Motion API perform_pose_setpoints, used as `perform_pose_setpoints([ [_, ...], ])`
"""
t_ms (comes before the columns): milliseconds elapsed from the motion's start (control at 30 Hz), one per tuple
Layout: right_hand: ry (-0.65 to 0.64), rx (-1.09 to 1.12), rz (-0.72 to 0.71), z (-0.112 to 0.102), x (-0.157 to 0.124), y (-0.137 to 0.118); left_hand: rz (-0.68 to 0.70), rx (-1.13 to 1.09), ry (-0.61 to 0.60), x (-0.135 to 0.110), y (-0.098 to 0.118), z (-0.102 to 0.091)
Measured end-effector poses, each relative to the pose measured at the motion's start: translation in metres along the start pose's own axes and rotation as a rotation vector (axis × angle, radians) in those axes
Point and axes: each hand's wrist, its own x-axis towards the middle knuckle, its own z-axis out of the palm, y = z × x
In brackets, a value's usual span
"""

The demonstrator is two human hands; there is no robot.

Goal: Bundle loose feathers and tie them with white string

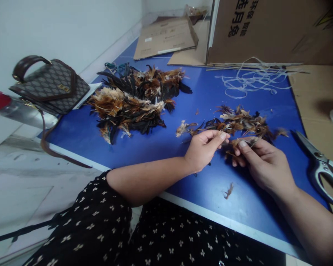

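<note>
"月兔" and "环保 智能" in dark print on the cardboard box (277, 35)

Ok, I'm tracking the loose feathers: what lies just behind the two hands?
Just beyond the left hand and right hand, a loose row of brown and black feathers lies on the blue table. Whatever the hands directly cover cannot be seen.
</note>
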Motion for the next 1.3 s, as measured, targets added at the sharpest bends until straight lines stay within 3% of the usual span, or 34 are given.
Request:
perform_pose_setpoints([
  [200,-0.048,-0.039,0.048,0.001,-0.002,-0.008,0.254,0.263,0.013,0.0,0.006,-0.002],
  [433,-0.159,-0.06,0.111,-0.001,-0.004,-0.007,0.427,0.493,-0.1,0.001,-0.005,-0.007],
  [700,-0.118,0.0,0.16,0.0,-0.005,-0.005,0.656,0.598,-0.18,0.006,-0.013,-0.013],
  [833,-0.131,0.008,0.156,-0.002,-0.005,-0.004,0.6,0.608,-0.159,0.007,-0.01,-0.014],
  [1067,-0.046,0.017,0.091,-0.008,-0.003,0.001,0.29,0.505,0.019,0.011,-0.01,-0.015],
  [1300,-0.022,0.017,0.056,-0.003,-0.003,-0.002,0.304,0.394,-0.093,0.007,-0.007,-0.012],
])
